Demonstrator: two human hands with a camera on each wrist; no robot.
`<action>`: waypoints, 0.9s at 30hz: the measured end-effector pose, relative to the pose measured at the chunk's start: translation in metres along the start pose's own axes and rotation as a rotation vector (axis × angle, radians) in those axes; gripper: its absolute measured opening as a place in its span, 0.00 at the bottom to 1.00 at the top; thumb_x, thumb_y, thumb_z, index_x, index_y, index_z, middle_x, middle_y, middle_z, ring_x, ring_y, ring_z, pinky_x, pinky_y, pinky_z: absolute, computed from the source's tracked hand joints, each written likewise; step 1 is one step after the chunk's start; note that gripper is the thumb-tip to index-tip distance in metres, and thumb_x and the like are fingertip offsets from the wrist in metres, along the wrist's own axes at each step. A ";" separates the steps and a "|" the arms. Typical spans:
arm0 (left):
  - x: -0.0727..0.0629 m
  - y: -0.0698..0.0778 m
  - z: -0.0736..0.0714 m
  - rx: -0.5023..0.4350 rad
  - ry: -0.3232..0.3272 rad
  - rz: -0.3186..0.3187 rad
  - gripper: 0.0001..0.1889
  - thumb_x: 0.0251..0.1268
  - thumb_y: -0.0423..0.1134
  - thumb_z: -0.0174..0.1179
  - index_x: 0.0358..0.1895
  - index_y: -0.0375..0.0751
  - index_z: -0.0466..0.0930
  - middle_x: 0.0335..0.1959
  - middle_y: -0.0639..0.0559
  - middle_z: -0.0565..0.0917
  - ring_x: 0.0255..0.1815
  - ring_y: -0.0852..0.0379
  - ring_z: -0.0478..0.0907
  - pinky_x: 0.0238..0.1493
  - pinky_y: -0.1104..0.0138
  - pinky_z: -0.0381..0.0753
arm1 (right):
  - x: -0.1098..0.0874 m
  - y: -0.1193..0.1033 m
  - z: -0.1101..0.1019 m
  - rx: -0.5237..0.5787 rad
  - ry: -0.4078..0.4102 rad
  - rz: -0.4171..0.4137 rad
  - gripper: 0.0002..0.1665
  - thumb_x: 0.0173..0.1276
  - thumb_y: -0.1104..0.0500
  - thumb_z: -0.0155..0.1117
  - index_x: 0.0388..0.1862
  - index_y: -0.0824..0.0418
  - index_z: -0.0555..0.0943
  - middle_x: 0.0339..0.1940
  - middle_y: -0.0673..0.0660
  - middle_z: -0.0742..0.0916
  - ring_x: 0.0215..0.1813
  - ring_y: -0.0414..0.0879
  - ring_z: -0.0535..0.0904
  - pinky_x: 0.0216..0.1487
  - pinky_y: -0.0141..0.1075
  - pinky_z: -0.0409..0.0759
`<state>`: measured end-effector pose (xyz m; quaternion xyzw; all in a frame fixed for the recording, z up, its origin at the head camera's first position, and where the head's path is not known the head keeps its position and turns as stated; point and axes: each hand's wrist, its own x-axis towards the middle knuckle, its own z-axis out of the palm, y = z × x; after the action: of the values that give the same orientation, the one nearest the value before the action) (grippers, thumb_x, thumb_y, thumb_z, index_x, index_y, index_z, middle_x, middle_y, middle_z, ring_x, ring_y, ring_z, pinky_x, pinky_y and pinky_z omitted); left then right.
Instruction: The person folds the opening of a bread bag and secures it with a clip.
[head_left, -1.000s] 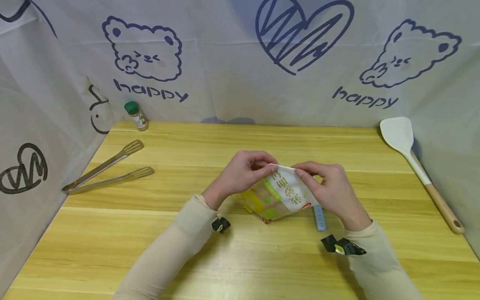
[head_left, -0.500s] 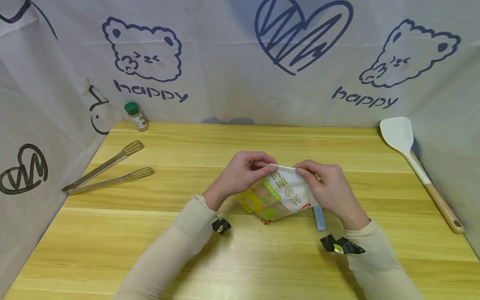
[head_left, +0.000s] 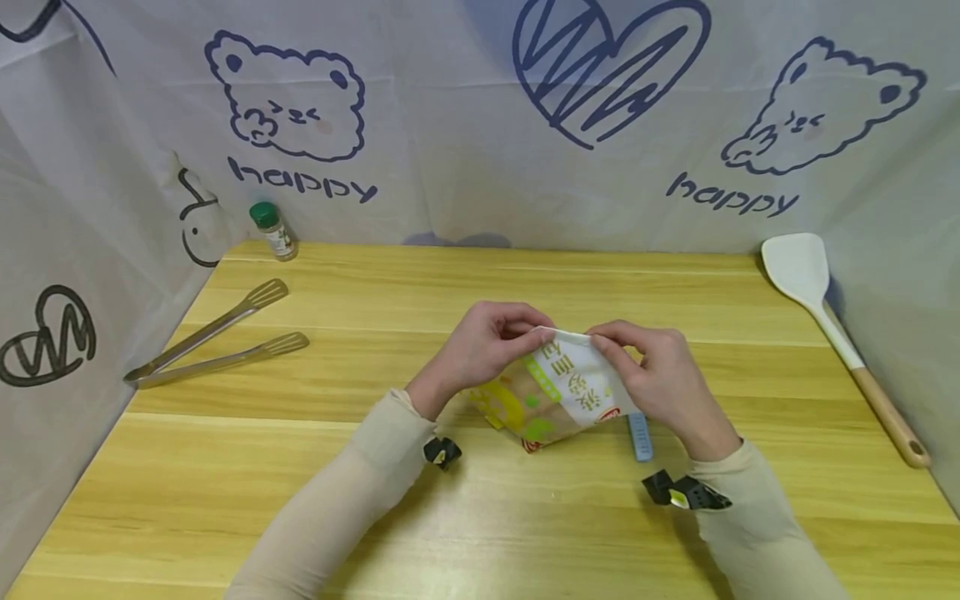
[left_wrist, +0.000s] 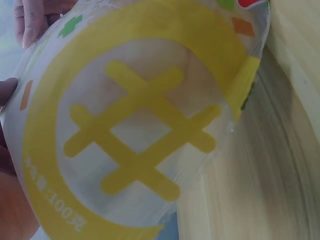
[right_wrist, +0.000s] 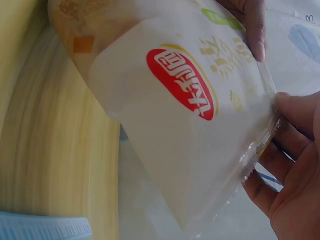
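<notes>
Both hands pinch the top edge of a bread bag (head_left: 558, 400) over the middle of the wooden table. My left hand (head_left: 491, 346) grips its left corner, thumb in front. My right hand (head_left: 660, 375) holds the same edge further right between thumb and fingers. The bag is white and clear plastic with yellow and green print; in the left wrist view a yellow lattice mark fills its clear window (left_wrist: 135, 135). A red oval logo (right_wrist: 182, 82) shows in the right wrist view. Below my right hand lies a light-blue ridged strip (head_left: 639, 437), partly hidden by the bag.
Metal tongs (head_left: 225, 333) lie spread at the left of the wooden table (head_left: 480, 517). A green-capped shaker bottle (head_left: 273, 232) stands at the back left corner. Along the right side, a white spatula (head_left: 840, 337) with a wooden handle leans near the cloth wall (head_left: 450, 125).
</notes>
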<state>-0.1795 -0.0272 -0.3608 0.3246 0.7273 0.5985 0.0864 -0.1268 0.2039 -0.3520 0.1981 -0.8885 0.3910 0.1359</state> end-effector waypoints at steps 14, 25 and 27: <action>-0.001 -0.001 -0.001 0.013 0.020 0.002 0.09 0.70 0.33 0.61 0.44 0.29 0.84 0.36 0.46 0.88 0.34 0.58 0.85 0.39 0.63 0.84 | -0.014 0.027 -0.032 -0.137 -0.044 0.286 0.22 0.79 0.50 0.51 0.58 0.66 0.79 0.53 0.63 0.84 0.55 0.59 0.77 0.51 0.55 0.75; -0.001 -0.004 -0.002 0.007 0.022 0.000 0.08 0.70 0.33 0.61 0.44 0.30 0.84 0.36 0.46 0.88 0.34 0.57 0.85 0.39 0.63 0.84 | -0.034 0.066 -0.023 -0.280 -0.452 0.382 0.30 0.72 0.54 0.61 0.60 0.78 0.73 0.50 0.74 0.77 0.49 0.66 0.76 0.49 0.58 0.75; 0.000 -0.004 -0.002 0.003 0.022 0.003 0.08 0.70 0.32 0.61 0.44 0.30 0.84 0.35 0.47 0.88 0.34 0.57 0.85 0.39 0.63 0.84 | -0.035 0.070 -0.019 -0.266 -0.451 0.386 0.28 0.70 0.55 0.63 0.58 0.77 0.74 0.48 0.71 0.77 0.47 0.62 0.76 0.47 0.56 0.76</action>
<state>-0.1817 -0.0291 -0.3640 0.3191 0.7287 0.6010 0.0772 -0.1261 0.2698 -0.3978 0.0882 -0.9607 0.2362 -0.1165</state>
